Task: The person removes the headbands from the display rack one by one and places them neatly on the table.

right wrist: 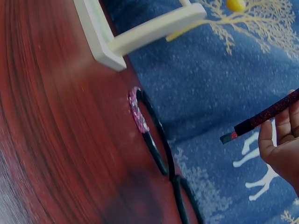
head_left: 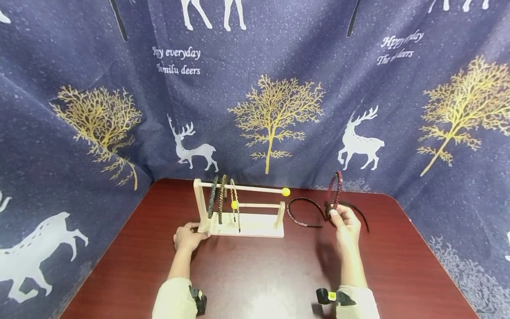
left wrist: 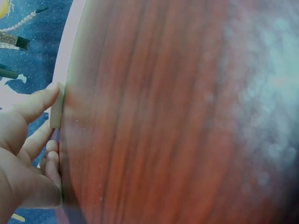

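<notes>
A person's left hand [head_left: 188, 238] is gripping the near left corner of a wooden rack [head_left: 255, 225], thumb and fingers closing around the end of its base, while the right hand [head_left: 346, 221] is pinching a dark red headband [head_left: 338, 186] and holding it up off the table [head_left: 271, 266], to the right of the rack. Three headbands are hanging side by side toward the left end of the rack's upper bar [head_left: 259, 189]: a dark one [head_left: 213, 197], a gold-brown one [head_left: 222, 199] and a pale one [head_left: 235, 199]. Yellow balls are capping the upper bar and the lower bar [head_left: 259, 205]. A black headband with a pinkish, glittering section [head_left: 292, 217] is lying near the rack's right end, and another dark headband [head_left: 360, 213] is resting on the table, partly hiding behind the right hand
</notes>
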The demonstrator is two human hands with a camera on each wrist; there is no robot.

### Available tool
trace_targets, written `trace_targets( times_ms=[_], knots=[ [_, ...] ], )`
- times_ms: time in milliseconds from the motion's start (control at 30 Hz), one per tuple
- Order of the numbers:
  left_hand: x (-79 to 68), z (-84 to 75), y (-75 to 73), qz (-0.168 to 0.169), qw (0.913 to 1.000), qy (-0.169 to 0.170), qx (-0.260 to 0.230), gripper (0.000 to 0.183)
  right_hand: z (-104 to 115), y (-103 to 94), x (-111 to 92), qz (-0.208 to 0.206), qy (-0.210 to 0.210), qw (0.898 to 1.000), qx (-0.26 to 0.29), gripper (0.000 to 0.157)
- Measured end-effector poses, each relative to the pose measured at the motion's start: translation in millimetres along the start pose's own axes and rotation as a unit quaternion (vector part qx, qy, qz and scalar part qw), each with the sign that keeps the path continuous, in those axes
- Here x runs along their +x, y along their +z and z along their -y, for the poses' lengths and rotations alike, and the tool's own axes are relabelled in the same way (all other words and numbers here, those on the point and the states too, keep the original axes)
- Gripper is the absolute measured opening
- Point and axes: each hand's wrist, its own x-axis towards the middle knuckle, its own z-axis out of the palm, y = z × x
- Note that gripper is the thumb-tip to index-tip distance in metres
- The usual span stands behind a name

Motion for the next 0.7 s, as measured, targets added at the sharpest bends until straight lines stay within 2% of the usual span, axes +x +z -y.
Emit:
trace_targets(
  times_ms=[100,267,433,567,700],
  knots=[
    [-0.7,0.0,-0.1,0.003,1.0000,-0.004,-0.004,0.057,1,-7.9,2,-0.014,0.008,1.000,-0.007,0.008],
    [-0.9,-0.1,-0.2,0.002,1.0000,-0.003,-0.007,0.056,0,-23.9,5,-0.022,-0.011,1.000,-0.015,0.008],
    [1.1,0.8,0.1,0.003,1.0000,-0.002,-0.004,0.056,-2,-44.2,8,-0.021,-0.033,0.999,-0.014,0.010],
    [2.0,0.4,0.4,0.003,1.0000,-0.004,-0.005,0.057,-3,-62.8,12,-0.005,-0.048,0.999,-0.019,0.011],
    [2.4,0.0,1.4,0.001,1.0000,-0.003,-0.007,0.057,-2,-77.7,14,-0.008,-0.051,0.998,-0.023,0.011]
  ],
)
